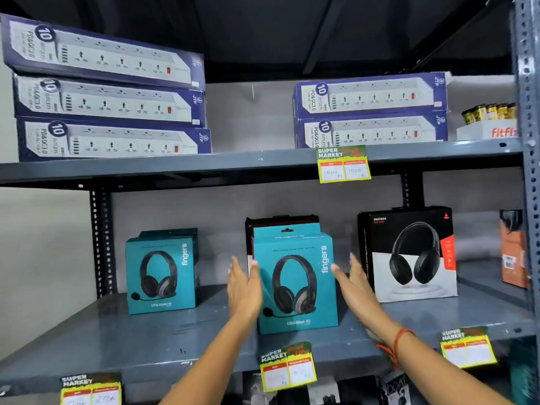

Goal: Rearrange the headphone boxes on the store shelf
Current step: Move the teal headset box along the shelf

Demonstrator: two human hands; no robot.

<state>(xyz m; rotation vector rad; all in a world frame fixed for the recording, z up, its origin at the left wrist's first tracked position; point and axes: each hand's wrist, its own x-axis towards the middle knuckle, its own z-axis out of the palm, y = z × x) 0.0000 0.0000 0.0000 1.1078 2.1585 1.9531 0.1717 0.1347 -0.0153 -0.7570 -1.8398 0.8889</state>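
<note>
A teal "fingers" headphone box (pixel 295 282) stands upright at the middle of the grey lower shelf (pixel 146 340). My left hand (pixel 244 290) lies flat against its left side, fingers straight and touching the edge. Just off its right side is my right hand (pixel 355 285), fingers extended, fingertips at the box's edge. Behind this box stands a dark box (pixel 280 222), mostly hidden. A second teal headphone box (pixel 162 273) stands to the left, and a black-and-white headphone box (pixel 412 252) to the right.
An orange box (pixel 512 252) stands at the far right by the perforated upright post (pixel 529 171). The upper shelf carries stacked blue power-strip boxes (pixel 108 97) and a second stack of power-strip boxes (pixel 371 109). Price tags (pixel 287 366) hang on the shelf edges.
</note>
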